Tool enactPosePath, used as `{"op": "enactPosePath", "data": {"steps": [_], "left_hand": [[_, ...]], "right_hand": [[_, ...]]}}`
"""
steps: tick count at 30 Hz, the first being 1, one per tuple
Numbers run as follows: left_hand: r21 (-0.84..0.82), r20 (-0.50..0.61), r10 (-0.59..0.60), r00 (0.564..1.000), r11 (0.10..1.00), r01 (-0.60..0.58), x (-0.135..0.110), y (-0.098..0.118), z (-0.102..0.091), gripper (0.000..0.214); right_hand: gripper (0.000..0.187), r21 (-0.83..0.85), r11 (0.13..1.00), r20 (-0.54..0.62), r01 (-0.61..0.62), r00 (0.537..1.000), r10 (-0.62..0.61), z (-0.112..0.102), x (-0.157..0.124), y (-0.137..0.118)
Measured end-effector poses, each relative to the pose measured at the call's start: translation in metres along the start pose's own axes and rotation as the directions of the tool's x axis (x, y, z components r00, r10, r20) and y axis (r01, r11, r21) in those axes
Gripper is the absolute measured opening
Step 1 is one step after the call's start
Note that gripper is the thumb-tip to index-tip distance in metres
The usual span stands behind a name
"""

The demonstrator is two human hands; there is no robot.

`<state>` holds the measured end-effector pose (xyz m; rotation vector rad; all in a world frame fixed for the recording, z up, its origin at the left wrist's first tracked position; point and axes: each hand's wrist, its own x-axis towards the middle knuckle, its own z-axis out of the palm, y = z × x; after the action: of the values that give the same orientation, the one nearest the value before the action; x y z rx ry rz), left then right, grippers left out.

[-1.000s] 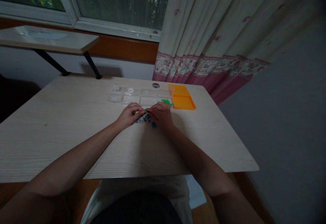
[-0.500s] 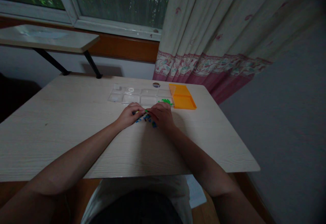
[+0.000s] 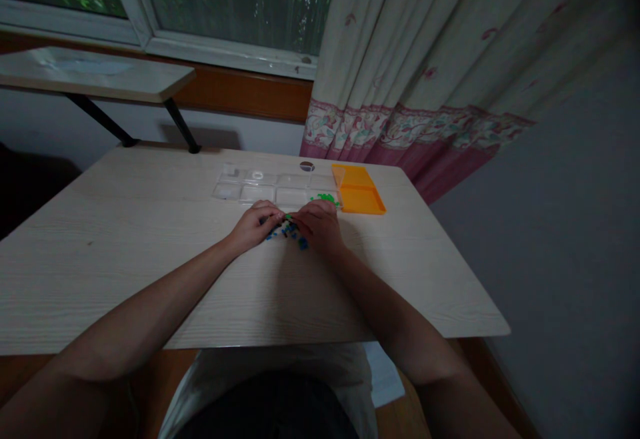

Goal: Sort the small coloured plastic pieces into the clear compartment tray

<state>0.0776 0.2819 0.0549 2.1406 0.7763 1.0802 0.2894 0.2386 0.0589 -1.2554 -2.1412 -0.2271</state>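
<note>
**Head view: close fingertip work, hardly any movement**

Watching from my remote station, I find almost nothing altered over the last second: the left hand [image 3: 255, 224] and right hand [image 3: 321, 226] keep to the same spot, and the scene has only slipped a touch in frame. I take that to mean fine, slow work on one small part, with nothing carried off or put down.

That part is a tiny green piece [image 3: 288, 216], sitting between the two sets of fingertips near the middle of the table [image 3: 425, 272]. Both hands are curled inward and meet at it, but at this scale I cannot tell which one grips it, or whether either is fully closed. Small blue pieces [image 3: 293, 228] lie just below the fingers, and a larger blue block [image 3: 303, 244] rests beside the right hand. Beyond, a clear compartment tray [image 3: 275, 195] holds a heap of green bits [image 3: 325, 198] in its front right section, with an orange tray [image 3: 363, 200] right beside it.

I can read no brand, label or lettering anywhere; the curtain [image 3: 380, 59] carries only a floral print.
</note>
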Motion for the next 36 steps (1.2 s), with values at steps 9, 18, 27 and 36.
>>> {"op": "enactPosePath", "data": {"steps": [9, 18, 27, 36], "left_hand": [[0.07, 0.014, 0.012, 1.0, 0.997, -0.013, -0.001, -0.002, 0.001, 0.034], [0.075, 0.024, 0.016, 1.0, 0.997, -0.018, 0.0, 0.002, -0.001, 0.034], [0.072, 0.024, 0.029, 0.999, 0.997, -0.031, -0.001, -0.003, 0.0, 0.031], [0.074, 0.019, 0.034, 0.999, 0.997, -0.035, -0.002, -0.002, 0.001, 0.03]], "right_hand": [[0.023, -0.026, 0.994, -0.083, -0.108, 0.991, 0.105, -0.012, 0.003, 0.006], [0.025, -0.065, 0.967, -0.21, -0.247, 0.951, 0.229, -0.024, 0.004, 0.023], [0.021, -0.066, 0.95, -0.316, -0.306, 0.909, 0.271, -0.027, 0.003, 0.041], [0.022, -0.087, 0.919, -0.332, -0.383, 0.881, 0.336, -0.024, -0.002, 0.063]]}}
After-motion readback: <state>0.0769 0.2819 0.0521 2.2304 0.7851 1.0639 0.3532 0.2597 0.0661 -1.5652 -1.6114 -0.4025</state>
